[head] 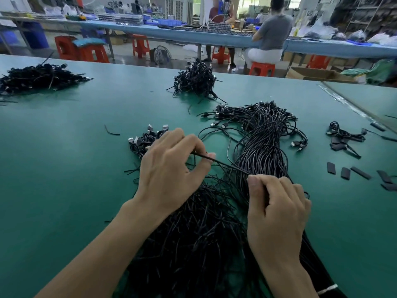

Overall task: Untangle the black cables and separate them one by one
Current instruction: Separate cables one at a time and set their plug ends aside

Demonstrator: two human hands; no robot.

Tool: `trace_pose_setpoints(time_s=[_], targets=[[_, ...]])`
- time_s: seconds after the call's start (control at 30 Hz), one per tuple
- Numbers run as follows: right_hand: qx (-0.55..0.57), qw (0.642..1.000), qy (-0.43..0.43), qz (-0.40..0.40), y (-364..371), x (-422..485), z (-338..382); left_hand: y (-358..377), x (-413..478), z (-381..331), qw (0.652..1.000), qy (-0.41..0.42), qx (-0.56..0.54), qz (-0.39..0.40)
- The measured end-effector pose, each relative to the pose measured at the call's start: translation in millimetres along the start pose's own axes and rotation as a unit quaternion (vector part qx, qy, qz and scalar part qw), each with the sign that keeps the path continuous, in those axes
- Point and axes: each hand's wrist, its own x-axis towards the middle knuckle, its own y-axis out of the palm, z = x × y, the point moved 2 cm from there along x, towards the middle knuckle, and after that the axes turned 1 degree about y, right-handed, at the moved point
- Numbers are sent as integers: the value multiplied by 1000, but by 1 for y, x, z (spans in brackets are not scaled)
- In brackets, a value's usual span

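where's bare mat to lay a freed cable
Widest bare mat lies left of the left hand, this side of the far-left cable pile. Crowded around the right hand: looped cable bundle, black sleeve pieces.

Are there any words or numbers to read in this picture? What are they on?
No text can be read anywhere.
The cables, their plugs and the table bear no print.
The box shows no legible marks.
Anything on the far benches is too small and blurred to read.
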Motion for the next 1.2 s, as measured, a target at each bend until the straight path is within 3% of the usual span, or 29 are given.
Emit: trace_pose_setpoints(time_s=[0.13,0.23,0.3,0.4,0.6,0.7,0.77,0.8,0.87,0.93,1.0,1.03,1.1,1.2], targets=[[80,996,4,-49,-3,2,-1,1,-2,4,983,-82,22,164],[148,986,20,-71,-4,3,-4,2,-1,0,954,-125,-77,261],[160,984,34,-69,-5,5,-7,-1,1,-4,901,-151,-216,344],[124,992,8,-22,-2,5,-7,-10,5,-13,790,-161,-411,425],[66,990,-99,74,7,-3,7,-8,9,-25,616,-259,-676,311],[39,980,-164,105,8,-8,17,-3,12,-21,583,-297,-723,221],[39,974,-192,111,8,-11,23,0,11,-18,586,-329,-725,151],[46,972,-202,109,8,-13,26,3,10,-16,604,-339,-712,121],[59,967,-226,100,7,-16,31,7,8,-15,678,-332,-651,80],[78,963,-242,90,6,-17,34,8,5,-16,778,-294,-550,75],[109,965,-227,70,4,-15,33,7,2,-20,856,-238,-432,152],[121,968,-210,56,2,-14,30,6,0,-23,879,-204,-370,221],[136,975,-174,26,-1,-9,23,4,-2,-30,879,-169,-297,333],[158,978,-135,8,-4,-7,18,0,-3,-36,825,-212,-330,407]])
